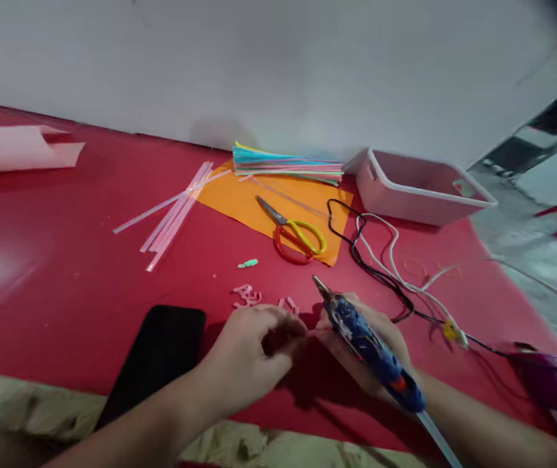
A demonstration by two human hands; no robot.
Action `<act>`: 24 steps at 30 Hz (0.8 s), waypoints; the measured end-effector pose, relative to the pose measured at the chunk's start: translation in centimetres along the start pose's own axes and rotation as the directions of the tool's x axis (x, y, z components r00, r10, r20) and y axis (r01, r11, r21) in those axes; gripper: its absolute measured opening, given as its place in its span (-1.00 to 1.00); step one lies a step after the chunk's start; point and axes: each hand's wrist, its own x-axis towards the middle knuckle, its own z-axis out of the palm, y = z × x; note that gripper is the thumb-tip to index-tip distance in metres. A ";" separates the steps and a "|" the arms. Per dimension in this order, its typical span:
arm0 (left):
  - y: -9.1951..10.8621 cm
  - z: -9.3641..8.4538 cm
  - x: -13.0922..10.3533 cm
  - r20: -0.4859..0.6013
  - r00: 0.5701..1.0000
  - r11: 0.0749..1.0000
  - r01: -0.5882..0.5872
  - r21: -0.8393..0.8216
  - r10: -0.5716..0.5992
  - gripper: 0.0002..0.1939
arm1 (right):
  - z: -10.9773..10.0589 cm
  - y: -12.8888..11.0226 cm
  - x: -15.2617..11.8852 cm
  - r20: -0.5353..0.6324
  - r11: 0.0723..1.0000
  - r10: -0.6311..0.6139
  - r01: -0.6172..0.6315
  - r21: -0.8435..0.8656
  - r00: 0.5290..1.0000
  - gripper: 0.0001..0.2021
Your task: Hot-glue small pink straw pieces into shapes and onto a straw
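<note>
My right hand (370, 344) is wrapped round a blue hot glue gun (368, 348), its metal nozzle pointing up and left and a clear glue stick (439, 439) coming out of its back end. My left hand (253, 344) has thumb and fingers pinched on one end of a small pink strip (312, 333). The other end of that strip reaches the fingertips of my right hand. Just beyond my hands lie curled pink pieces (246, 296) and a few short pink bits (288, 304). A small mint-green piece (247, 263) sits farther back.
Scissors (288, 227) lie on an orange sheet (239, 201), with a bundle of coloured pipe cleaners (288, 162) behind. Clear glue sticks (181, 214) are at left; a black phone (161, 351) is near my left forearm. Cables (390, 273) run below a pink bin (419, 188) at right.
</note>
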 end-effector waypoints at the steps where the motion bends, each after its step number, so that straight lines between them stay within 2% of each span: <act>1: 0.1 0.1 0.0 -0.008 1.000 1.000 -0.020 0.009 0.020 -0.86 | -0.1 0.2 -0.2 0.007 1.000 0.003 -0.003 0.003 1.000 -0.88; 10: -0.1 0.4 0.1 -0.094 0.991 0.994 -0.084 0.063 0.090 -0.91 | -0.5 1.1 -1.2 0.100 0.999 0.041 -0.045 0.030 0.994 -0.84; 18: 0.0 0.7 -0.2 -0.145 0.977 0.984 -0.143 0.111 0.158 -0.91 | -0.4 0.8 -1.3 0.074 0.998 0.055 -0.056 0.004 0.996 -0.85; 24: -0.1 0.8 -0.3 -0.172 0.971 0.978 -0.138 0.156 0.164 -0.90 | -0.5 0.5 -1.2 0.089 1.000 0.030 -0.030 0.000 0.996 -0.82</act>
